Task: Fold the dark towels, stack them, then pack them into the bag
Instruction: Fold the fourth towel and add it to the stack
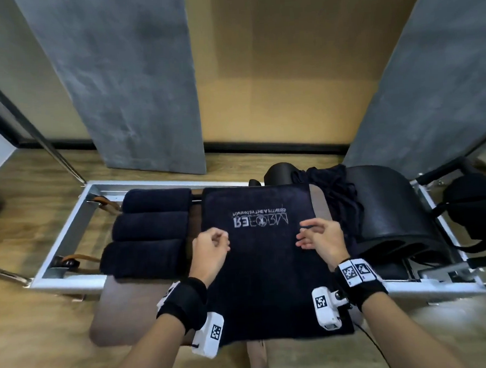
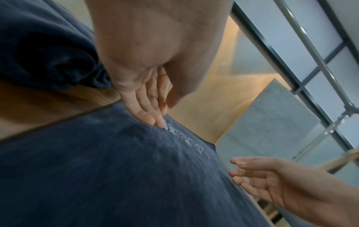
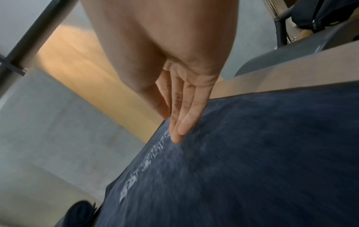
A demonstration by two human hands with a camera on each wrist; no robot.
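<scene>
Three folded towels [image 1: 151,232] already lie side by side left of the flat logo towel [image 1: 267,282], not yet folded, over which the left hand [image 1: 210,249] and right hand [image 1: 320,240] hover loosely curled, holding nothing, while stacking and bagging seemingly remain.

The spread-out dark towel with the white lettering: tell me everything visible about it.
The spread towel is dark navy terry, lying flat and unfolded on the brown padded platform, its near edge at the platform's front. White printed lettering sits toward its far end, upside down to the wearer. The left hand and right hand are over its middle; whether the fingertips touch it is unclear.
</scene>
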